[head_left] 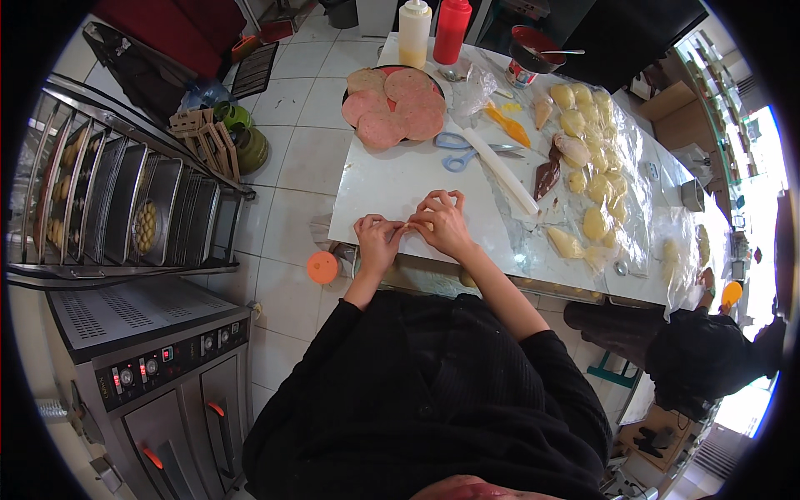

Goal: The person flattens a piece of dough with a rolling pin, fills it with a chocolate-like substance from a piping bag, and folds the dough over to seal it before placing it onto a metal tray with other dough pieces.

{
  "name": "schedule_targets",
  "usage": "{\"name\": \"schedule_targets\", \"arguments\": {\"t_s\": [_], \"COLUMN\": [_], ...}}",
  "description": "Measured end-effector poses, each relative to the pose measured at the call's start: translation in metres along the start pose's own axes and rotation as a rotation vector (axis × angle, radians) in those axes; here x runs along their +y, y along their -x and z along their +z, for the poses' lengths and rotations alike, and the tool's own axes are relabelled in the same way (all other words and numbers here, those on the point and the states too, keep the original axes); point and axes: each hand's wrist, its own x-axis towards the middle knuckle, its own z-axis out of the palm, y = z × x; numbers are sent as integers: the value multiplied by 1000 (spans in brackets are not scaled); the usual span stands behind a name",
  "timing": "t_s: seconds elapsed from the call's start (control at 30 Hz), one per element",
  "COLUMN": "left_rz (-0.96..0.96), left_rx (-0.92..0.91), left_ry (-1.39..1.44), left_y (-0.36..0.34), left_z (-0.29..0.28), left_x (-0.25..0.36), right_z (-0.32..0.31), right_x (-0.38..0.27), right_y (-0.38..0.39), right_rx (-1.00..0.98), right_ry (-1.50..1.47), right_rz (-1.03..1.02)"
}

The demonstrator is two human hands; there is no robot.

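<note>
Close to the near edge of the marble-patterned table (367,193), my left hand (377,240) and my right hand (446,223) meet with fingertips pinched together. Between them is a small pale piece (407,227), mostly hidden by the fingers; its kind is unclear. Beyond my hands lie blue-handled scissors (455,160) and a slim white rolling pin (502,172). A dark plate (345,93) farther back carries several round pink slices of cold meat (408,112). Under clear plastic to the right sit rows of pale yellow dough balls (597,191).
White (414,35) and red squeeze bottles (451,32) stand at the far edge, left of a bowl (536,48) with a spoon. Filled piping bags (547,171) lie mid-table. An oven (167,350) and tray rack (125,192) stand left; another person (696,354) is at right.
</note>
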Motion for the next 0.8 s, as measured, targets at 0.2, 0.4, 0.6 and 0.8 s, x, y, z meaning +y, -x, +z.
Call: {"name": "schedule_targets", "arguments": {"t_s": [0.2,0.4,0.6,0.8], "left_rz": [-16,21,-3,50], "left_rx": [35,-28,-41,-157], "left_ry": [-17,16,-63,3], "left_y": [0,-1,-11,-17], "left_z": [-1,-6,-8,2], "left_x": [2,-1,15,5], "right_z": [5,-1,-17,-19], "right_x": [-2,5,34,21], "right_y": [2,0,4,10], "right_rx": [174,39,-26,74], "right_ry": [-34,16,27,-4], "right_rz": [-18,-11,44,-55]}}
